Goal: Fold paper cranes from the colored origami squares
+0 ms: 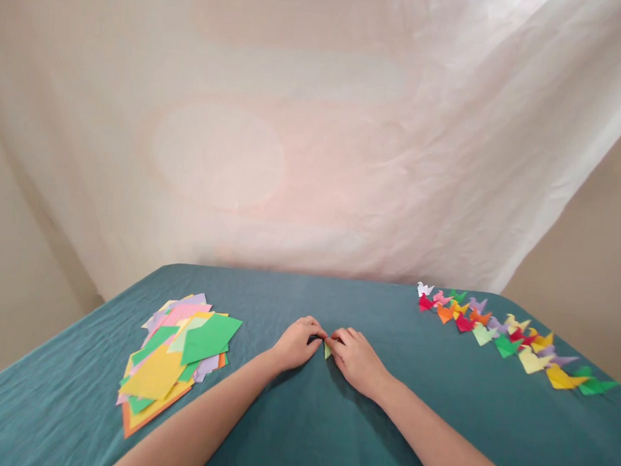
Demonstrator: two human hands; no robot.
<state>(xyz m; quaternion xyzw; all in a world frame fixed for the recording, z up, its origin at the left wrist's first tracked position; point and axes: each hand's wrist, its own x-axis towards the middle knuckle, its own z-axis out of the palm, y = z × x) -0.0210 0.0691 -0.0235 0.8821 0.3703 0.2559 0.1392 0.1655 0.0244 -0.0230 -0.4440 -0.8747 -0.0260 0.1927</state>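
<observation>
A small folded piece of light green paper [327, 351] lies on the table between my hands, mostly covered by fingers. My left hand [299, 342] comes in from the left, its fingers bent together and the fingertips at the paper's upper edge. From the other side, my right hand [355, 356] pinches the paper, with thumb and fingers closed over it. The two sets of fingertips almost meet. How far the left fingers grip the paper is partly hidden.
A teal cloth covers the table [293, 434]. At left lies a loose pile of coloured paper squares [160, 372]. Several folded paper birds [507, 344] stand in slanting rows at right. A pale cloth backdrop [317, 154] hangs behind the table's far edge.
</observation>
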